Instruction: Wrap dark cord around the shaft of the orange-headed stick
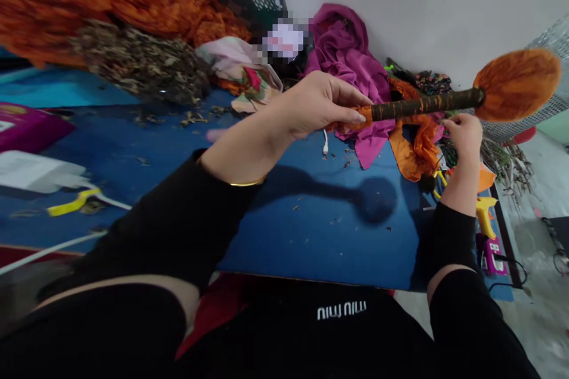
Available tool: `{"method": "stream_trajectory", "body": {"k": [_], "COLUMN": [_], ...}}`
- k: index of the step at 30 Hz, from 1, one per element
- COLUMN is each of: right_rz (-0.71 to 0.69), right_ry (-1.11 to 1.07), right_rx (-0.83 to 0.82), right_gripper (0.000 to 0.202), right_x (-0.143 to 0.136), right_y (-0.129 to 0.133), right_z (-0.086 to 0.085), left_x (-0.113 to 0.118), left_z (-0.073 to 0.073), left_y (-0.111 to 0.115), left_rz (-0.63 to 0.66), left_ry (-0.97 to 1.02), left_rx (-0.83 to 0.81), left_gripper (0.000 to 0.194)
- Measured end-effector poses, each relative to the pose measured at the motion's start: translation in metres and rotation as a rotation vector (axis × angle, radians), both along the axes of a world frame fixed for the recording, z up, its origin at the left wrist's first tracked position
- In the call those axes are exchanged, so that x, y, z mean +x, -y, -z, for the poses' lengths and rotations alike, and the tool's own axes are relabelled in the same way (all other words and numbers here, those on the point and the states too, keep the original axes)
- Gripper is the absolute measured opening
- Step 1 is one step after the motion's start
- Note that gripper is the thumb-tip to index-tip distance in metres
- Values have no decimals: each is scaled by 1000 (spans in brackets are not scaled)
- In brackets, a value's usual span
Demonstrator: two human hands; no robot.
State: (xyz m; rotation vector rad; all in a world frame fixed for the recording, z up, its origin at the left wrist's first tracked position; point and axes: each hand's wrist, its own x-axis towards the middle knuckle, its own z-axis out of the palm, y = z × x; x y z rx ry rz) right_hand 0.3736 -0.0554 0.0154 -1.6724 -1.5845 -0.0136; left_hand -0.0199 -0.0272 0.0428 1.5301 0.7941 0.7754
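My left hand (326, 103) pinches the orange-wrapped end of a stick with a rounded orange head (518, 86). Dark greenish-brown wrapping (427, 103) covers most of the shaft, with orange showing through in small gaps. The stick is held above the table, almost level, its head toward the right. Just below the head is my right hand (464, 133), its fingertips pressed together; whatever they may hold is too small to make out. Behind and below the shaft lie a magenta cloth (347, 59) and a crumpled orange cloth (418, 151).
The blue table (311, 231) carries scattered dry scraps. Orange fabric (155, 0) and a dry leafy heap (142, 59) sit at the back left. A white adapter (40, 172) with a cable lies left. At the right edge are a yellow glue gun (486, 216) and a purple power strip (492, 256).
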Motion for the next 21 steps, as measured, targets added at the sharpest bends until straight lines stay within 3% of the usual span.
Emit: {"method": "stream_trajectory", "body": {"k": [3, 4, 7, 10, 12, 14, 18, 21], "right_rz": [39, -46, -490, -597, -578, -521, -420, -540], "right_ry": [21, 11, -345, -501, -476, -424, -373, -492], "right_rx": [84, 83, 41, -52, -143, -117, 334, 394], "right_gripper": [19, 24, 50, 55, 50, 47, 37, 43], "right_x": [-55, -76, -137, -176, -187, -190, -192, -196], "right_y": [0, 2, 9, 19, 26, 34, 42, 38], "right_z": [-1, -1, 5, 12, 12, 8, 1, 7], "left_x": [5, 6, 10, 12, 13, 14, 17, 21], "left_z": [1, 1, 2, 4, 7, 10, 14, 15], "left_y": [3, 4, 5, 4, 2, 0, 0, 3], "left_rz": [-31, -39, -53, -41, -39, -33, -2, 5], "left_ry": [167, 210, 296, 311, 305, 304, 307, 278], "left_rx": [-126, -152, -192, -203, -199, -193, -185, -209], "left_gripper": [23, 24, 24, 23, 23, 24, 20, 17]}}
